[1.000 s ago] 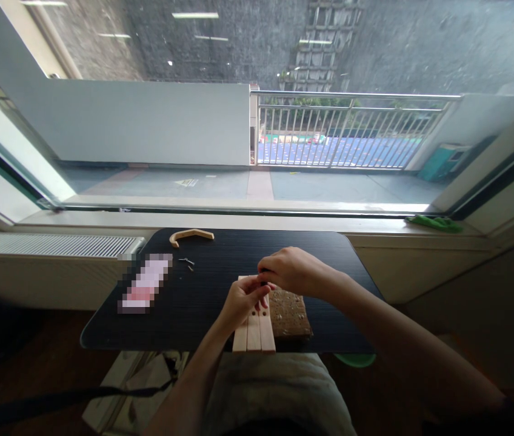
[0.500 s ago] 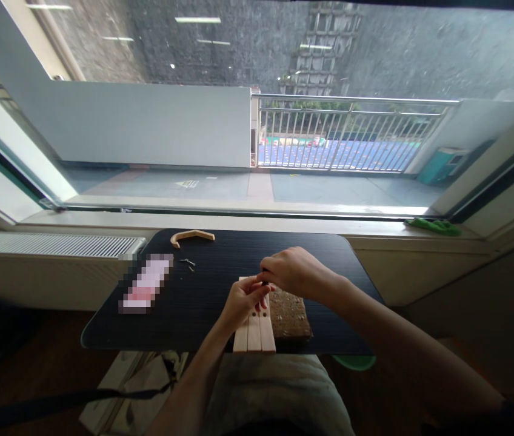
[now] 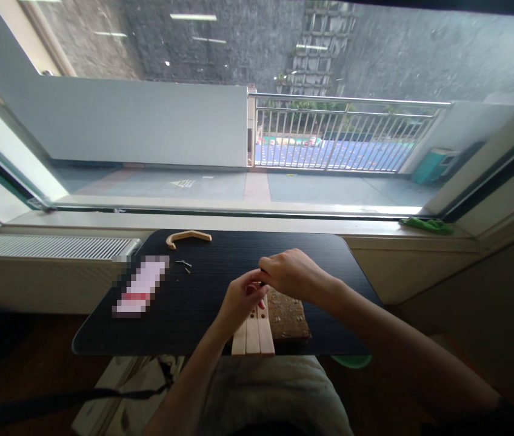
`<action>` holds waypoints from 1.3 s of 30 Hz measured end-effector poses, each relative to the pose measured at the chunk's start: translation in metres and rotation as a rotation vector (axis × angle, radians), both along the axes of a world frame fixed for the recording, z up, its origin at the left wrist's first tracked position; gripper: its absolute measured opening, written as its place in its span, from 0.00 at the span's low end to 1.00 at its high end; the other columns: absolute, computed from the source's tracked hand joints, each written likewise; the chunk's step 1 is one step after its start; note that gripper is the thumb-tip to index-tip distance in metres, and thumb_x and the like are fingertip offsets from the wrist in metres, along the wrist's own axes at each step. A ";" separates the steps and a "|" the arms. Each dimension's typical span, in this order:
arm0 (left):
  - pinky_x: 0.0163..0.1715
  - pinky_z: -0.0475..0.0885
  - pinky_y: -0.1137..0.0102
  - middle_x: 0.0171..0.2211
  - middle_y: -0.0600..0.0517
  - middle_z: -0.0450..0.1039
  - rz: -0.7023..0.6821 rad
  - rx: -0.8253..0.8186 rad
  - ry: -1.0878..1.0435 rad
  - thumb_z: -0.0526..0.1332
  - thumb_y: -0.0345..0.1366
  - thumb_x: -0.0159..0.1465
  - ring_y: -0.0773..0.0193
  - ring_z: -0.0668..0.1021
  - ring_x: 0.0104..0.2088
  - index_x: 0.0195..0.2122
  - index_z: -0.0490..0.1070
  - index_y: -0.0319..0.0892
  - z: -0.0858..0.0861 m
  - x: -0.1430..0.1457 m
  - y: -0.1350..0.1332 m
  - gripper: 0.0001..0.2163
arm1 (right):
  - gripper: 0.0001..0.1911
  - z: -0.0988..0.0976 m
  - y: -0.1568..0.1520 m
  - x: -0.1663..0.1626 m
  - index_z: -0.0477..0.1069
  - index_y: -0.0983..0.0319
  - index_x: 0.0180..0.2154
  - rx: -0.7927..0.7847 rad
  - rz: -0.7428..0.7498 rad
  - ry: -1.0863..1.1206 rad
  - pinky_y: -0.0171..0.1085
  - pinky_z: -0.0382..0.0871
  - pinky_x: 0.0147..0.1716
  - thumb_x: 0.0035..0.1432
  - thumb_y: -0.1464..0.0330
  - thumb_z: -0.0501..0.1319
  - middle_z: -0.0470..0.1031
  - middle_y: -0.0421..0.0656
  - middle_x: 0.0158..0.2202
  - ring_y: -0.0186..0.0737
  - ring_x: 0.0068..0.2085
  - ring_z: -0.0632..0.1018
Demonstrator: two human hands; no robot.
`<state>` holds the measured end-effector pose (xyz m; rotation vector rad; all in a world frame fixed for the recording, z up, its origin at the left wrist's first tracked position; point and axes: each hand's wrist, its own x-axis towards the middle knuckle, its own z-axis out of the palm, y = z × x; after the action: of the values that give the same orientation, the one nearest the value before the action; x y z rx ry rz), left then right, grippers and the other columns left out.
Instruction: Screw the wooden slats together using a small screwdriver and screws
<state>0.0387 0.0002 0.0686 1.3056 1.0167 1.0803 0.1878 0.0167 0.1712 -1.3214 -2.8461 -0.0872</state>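
Over the near middle of the dark table (image 3: 330, 260), my left hand (image 3: 241, 297) and my right hand (image 3: 291, 272) meet with fingers pinched together. A small dark thing (image 3: 262, 281) shows between their fingertips; its kind cannot be made out. My right hand grips it from above, and my left fingers curl close around its lower side. Beneath them lie pale wooden strips (image 3: 252, 345) side by side with round holes, their far ends hidden by my left hand. A brown, rough-faced block (image 3: 290, 318) sits against their right side.
A bent wooden piece (image 3: 188, 235) lies at the far left of the table. Small metal screws (image 3: 184, 264) rest nearer, beside a blurred pink-white item (image 3: 141, 287). Beyond the table are a window sill (image 3: 284, 223), a radiator (image 3: 48, 248) and a green cloth (image 3: 427, 225).
My right hand's fingertips have turned slightly and sit closer to my left hand. The whole view has shifted a little; the things on the table stay in place.
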 end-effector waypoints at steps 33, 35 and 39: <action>0.26 0.65 0.74 0.27 0.53 0.72 0.090 0.515 0.524 0.64 0.41 0.60 0.69 0.70 0.24 0.35 0.77 0.43 -0.002 -0.010 0.001 0.08 | 0.09 0.015 -0.004 0.010 0.72 0.64 0.37 -0.233 0.111 0.100 0.35 0.58 0.32 0.65 0.72 0.54 0.78 0.46 0.36 0.39 0.37 0.76; 0.31 0.68 0.72 0.37 0.48 0.74 0.158 0.636 0.588 0.65 0.42 0.58 0.65 0.74 0.30 0.39 0.77 0.43 0.003 -0.015 -0.002 0.11 | 0.09 0.015 -0.004 0.010 0.72 0.64 0.36 -0.231 0.119 0.111 0.35 0.58 0.32 0.65 0.72 0.54 0.78 0.45 0.36 0.38 0.36 0.76; 0.40 0.71 0.66 0.36 0.46 0.73 0.235 0.740 0.588 0.57 0.38 0.63 0.58 0.75 0.38 0.41 0.76 0.42 0.008 -0.026 -0.002 0.11 | 0.10 0.014 -0.005 0.011 0.73 0.64 0.36 -0.218 0.118 0.145 0.35 0.57 0.31 0.66 0.71 0.54 0.78 0.45 0.36 0.38 0.36 0.76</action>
<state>0.0129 -0.0023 0.0769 2.2345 1.2733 1.3533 0.1987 0.0114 0.1847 -1.1313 -2.8652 0.3143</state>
